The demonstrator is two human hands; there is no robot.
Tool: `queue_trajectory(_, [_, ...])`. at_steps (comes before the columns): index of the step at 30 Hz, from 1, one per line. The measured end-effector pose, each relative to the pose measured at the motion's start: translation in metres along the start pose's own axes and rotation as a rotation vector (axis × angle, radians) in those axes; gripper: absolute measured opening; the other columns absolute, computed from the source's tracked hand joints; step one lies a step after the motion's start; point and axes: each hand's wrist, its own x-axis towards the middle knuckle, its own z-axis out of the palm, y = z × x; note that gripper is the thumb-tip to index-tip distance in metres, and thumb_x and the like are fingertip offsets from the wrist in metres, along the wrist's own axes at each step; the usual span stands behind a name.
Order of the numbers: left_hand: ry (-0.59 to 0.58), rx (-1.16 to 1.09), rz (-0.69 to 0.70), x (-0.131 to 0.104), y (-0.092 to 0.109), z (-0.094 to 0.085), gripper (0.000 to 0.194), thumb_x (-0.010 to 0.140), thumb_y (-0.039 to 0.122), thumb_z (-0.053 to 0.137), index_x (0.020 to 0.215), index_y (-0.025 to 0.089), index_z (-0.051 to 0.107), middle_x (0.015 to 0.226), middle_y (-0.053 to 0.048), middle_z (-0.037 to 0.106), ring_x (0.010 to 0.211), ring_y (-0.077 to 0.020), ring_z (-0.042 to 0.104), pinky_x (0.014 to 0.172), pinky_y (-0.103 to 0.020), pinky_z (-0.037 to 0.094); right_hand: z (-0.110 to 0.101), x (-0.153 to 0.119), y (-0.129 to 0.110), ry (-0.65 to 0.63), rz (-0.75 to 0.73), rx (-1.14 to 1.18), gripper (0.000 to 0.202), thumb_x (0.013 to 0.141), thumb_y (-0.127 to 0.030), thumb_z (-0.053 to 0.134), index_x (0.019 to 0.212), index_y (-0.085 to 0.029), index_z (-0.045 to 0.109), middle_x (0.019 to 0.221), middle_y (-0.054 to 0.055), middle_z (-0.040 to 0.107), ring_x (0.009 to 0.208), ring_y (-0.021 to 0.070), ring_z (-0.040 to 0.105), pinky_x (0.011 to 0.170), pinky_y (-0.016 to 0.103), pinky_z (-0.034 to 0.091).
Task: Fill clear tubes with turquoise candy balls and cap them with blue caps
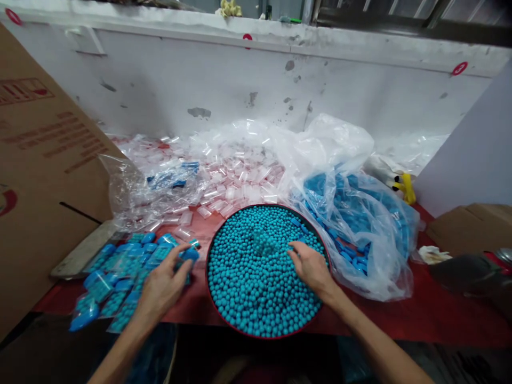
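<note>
A round red-rimmed tub (208, 288) full of small turquoise beads (260, 298) stands in front of me. Over its right side is my right hand (314, 269), fingers curled, with a small gap between thumb and forefinger and nothing visible there. A clear container of beads (266, 244) seems to lie on the heap, near those fingertips; its outline is faint. Left of the tub, my left hand (166, 282) has thumb and forefinger around a blue-capped container (190, 254). Several bead-filled clear containers with blue caps (100, 285) are piled beside and under that hand.
Loose clear containers (248, 181) cover the back of the red table (200, 309). A plastic bag of blue caps (348, 213) sits right of the tub. A cardboard box (48, 176) borders the left; a dark-bodied jar (468, 272) stands far right. A white wall (160, 90) rises behind.
</note>
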Motion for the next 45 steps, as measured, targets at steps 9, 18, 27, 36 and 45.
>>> queue_trajectory(9, [-0.110, -0.017, 0.141, -0.001, 0.070, 0.055, 0.028, 0.080, 0.033, 0.038, 0.098, 0.019, 0.054, 0.076, -0.003, 0.062, 0.068, -0.0163, 0.056, 0.066, -0.026, 0.040, 0.018, 0.035, 0.035, -0.113, 0.239, -0.388, 0.024, 0.081, -0.034, 0.046, 0.091, -0.013, 0.053, 0.089, 0.013, 0.062, 0.087, 0.0240, 0.058, 0.068, 0.030, 0.041])
queue_trajectory(18, [-0.254, -0.005, 0.165, 0.009, 0.104, 0.120, 0.024, 0.076, 0.028, 0.049, 0.098, 0.021, 0.051, 0.087, -0.004, 0.060, 0.079, -0.0180, 0.056, 0.068, -0.026, 0.038, 0.018, 0.047, 0.013, -0.083, -0.028, -0.186, 0.037, 0.084, -0.032, 0.041, 0.119, -0.020, 0.044, 0.099, 0.008, 0.063, 0.091, 0.0200, 0.058, 0.075, 0.028, 0.042])
queue_trajectory(27, [-0.307, 0.074, 0.151, -0.001, 0.109, 0.128, 0.024, 0.076, 0.035, 0.048, 0.097, 0.024, 0.054, 0.091, -0.005, 0.052, 0.082, -0.0185, 0.054, 0.071, -0.027, 0.039, 0.030, 0.026, 0.023, -0.158, -0.190, 0.242, 0.032, 0.082, -0.021, 0.040, 0.112, -0.018, 0.049, 0.105, 0.006, 0.060, 0.094, 0.0168, 0.056, 0.082, 0.029, 0.041])
queue_trajectory(36, [-0.350, -0.269, 0.249, 0.006, 0.098, 0.117, 0.015, 0.078, 0.025, 0.043, 0.091, 0.019, 0.048, 0.073, 0.000, 0.053, 0.070, -0.0148, 0.052, 0.068, -0.026, 0.038, 0.028, 0.025, 0.015, 0.035, -0.120, 0.141, 0.034, 0.085, -0.024, 0.035, 0.116, -0.015, 0.047, 0.101, 0.010, 0.057, 0.096, 0.0190, 0.051, 0.084, 0.032, 0.040])
queue_trajectory(45, [-0.618, -0.739, -0.021, 0.006, 0.090, 0.114, 0.016, 0.076, 0.030, 0.041, 0.085, 0.017, 0.042, 0.059, 0.007, 0.043, 0.040, -0.0058, 0.042, 0.035, -0.016, 0.032, 0.021, 0.020, 0.004, -0.014, -0.222, 0.194, 0.032, 0.084, -0.017, 0.036, 0.110, -0.017, 0.054, 0.083, 0.007, 0.059, 0.079, 0.0170, 0.055, 0.075, 0.030, 0.044])
